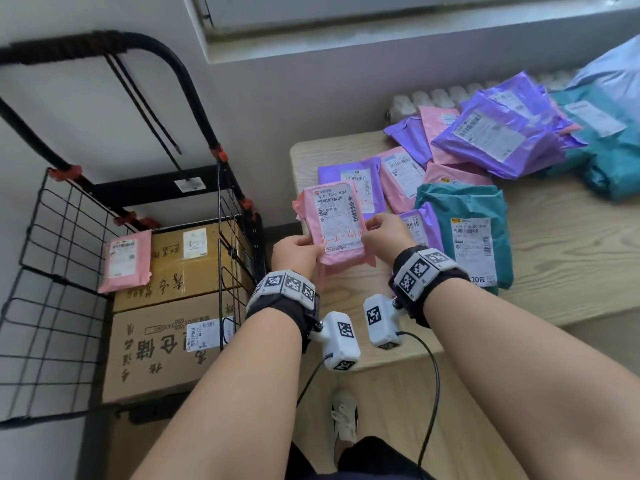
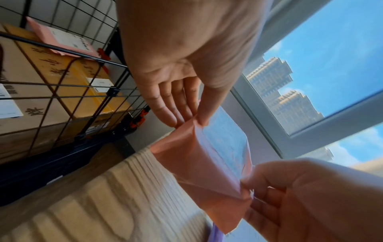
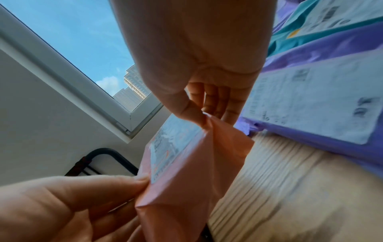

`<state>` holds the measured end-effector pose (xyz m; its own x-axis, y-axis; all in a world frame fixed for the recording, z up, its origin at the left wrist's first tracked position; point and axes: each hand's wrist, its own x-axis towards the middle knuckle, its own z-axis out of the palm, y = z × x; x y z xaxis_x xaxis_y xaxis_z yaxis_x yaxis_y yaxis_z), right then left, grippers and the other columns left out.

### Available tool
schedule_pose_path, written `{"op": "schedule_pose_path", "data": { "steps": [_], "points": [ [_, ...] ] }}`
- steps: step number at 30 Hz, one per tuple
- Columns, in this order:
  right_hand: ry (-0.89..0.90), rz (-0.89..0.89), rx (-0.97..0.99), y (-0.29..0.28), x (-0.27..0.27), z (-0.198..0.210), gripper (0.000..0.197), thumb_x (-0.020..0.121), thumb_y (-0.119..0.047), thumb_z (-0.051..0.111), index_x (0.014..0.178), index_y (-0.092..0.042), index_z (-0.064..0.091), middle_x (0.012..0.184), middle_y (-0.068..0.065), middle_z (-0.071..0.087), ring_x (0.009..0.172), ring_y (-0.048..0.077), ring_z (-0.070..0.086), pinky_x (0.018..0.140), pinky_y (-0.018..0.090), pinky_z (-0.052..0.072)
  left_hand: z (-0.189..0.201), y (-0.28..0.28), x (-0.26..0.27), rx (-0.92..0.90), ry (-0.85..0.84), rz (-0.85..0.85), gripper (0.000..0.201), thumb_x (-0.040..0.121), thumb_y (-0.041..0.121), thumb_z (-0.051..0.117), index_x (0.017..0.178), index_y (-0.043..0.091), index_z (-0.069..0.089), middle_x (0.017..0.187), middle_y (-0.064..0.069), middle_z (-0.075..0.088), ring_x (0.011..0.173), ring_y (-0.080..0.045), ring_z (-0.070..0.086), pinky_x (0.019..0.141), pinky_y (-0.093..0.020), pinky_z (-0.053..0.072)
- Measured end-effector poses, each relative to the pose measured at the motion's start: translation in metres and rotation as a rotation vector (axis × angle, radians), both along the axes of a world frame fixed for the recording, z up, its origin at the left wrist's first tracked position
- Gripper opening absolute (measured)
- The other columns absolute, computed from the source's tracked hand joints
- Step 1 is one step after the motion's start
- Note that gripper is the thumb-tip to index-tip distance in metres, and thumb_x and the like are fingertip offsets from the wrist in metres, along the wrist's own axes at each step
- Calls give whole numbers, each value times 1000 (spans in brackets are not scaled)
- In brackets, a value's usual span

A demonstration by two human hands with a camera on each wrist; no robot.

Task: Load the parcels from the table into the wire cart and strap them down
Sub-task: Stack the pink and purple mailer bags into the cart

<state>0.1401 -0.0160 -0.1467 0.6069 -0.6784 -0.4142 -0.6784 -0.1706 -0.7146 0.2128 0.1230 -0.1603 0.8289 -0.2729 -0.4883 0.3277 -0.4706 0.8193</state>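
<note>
Pink parcel (image 1: 337, 227) pinched by both hands (image 1: 298, 255) (image 1: 386, 233), its underside and their fingertips hidden.

two cardboard boxes (image 1: 173, 306) and one pink parcel (image 1: 126, 259) in cart.

Wire cart (image 1: 52, 271) stands left of worktop (image 1: 554, 271), close beside its left edge. Two cartons stacked in cart: upper carton (image 1: 194, 268) on lower carton (image 1: 156, 351). One flat parcel (image 1: 126, 259) lies on upper carton, at its left side. Held parcel (image 1: 337, 225) above worktop's left near corner, left hand (image 1: 296, 252) at its left edge, right hand (image 1: 384, 233) at its right edge. Parcel pile (image 1: 485, 150) overlapping on worktop, right of and behind held parcel, reaching far right edge
</note>
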Motion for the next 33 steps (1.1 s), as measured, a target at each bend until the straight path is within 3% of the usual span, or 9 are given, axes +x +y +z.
{"op": "schedule_pose_path", "data": {
  "steps": [4, 8, 12, 17, 20, 24, 27, 31, 33],
  "points": [
    [-12, 43, 11, 24, 27, 5, 26, 76, 4, 49, 84, -13, 67, 81, 9, 68, 69, 23, 63, 55, 25, 51, 0, 27, 21, 54, -64, 85, 11, 83, 13, 69, 94, 14, 73, 94, -2, 72, 83, -19, 67, 78, -33, 57],
    [-27, 113, 10, 57, 64, 3, 16, 80, 0, 58, 85, -13, 67, 88, 6, 70, 82, 21, 67, 69, 30, 58, 0, 62, 55, 85, -100, 137, 5, 88, 15, 64, 87, 16, 69, 93, 0, 69, 82, -18, 64, 72, -31, 55],
    [-52, 184, -6, 96, 110, -1, 12, 85, -4, 62, 86, -16, 62, 89, 1, 67, 81, 16, 65, 59, 23, 52, -4, 102, 97, 78, -87, 196, 3, 90, 13, 62, 89, 12, 65, 95, -2, 68, 85, -20, 65, 67, -30, 55],
    [-8, 264, 39, 146, 177, -11, 14, 83, -10, 69, 95, -16, 67, 98, 2, 71, 87, 17, 69, 77, 35, 59, -11, 158, 157, 73, -68, 243, 6, 90, 14, 60, 85, 15, 64, 93, -2, 69, 80, -18, 66, 68, -33, 58],
    [22, 299, 64, 183, 221, -19, 21, 86, -9, 66, 107, -11, 70, 107, 5, 71, 91, 17, 69, 81, 33, 59, -16, 198, 197, 101, -76, 249, 5, 89, 13, 60, 87, 14, 64, 87, 2, 66, 76, -18, 64, 57, -25, 51],
    [76, 317, 96, 232, 276, -39, 17, 88, -8, 64, 104, -11, 70, 105, 5, 71, 86, 17, 70, 79, 36, 60, -32, 245, 249, 182, -88, 220, 10, 91, 12, 59, 96, 13, 67, 90, 4, 64, 77, -14, 58, 50, -18, 39],
    [125, 320, 123, 262, 307, -64, 13, 89, -9, 61, 98, -15, 68, 104, 5, 71, 85, 18, 70, 75, 38, 61, -53, 271, 287, 246, -66, 168, 13, 91, 12, 58, 100, 12, 67, 99, 1, 65, 78, -13, 57, 53, -18, 39],
    [170, 308, 109, 288, 340, -102, 12, 89, -10, 58, 93, -19, 65, 103, 3, 70, 81, 16, 69, 68, 33, 61, -90, 292, 326, 309, -45, 101, 9, 89, 11, 59, 93, 14, 67, 107, -4, 68, 95, -22, 62, 78, -28, 48],
    [187, 308, 111, 293, 355, -121, 13, 90, -9, 57, 93, -19, 64, 101, 2, 70, 79, 15, 69, 63, 28, 59, -111, 299, 338, 350, -42, 69, 8, 90, 11, 58, 92, 14, 65, 108, -5, 67, 99, -23, 61, 82, -31, 47]
  ]
}}
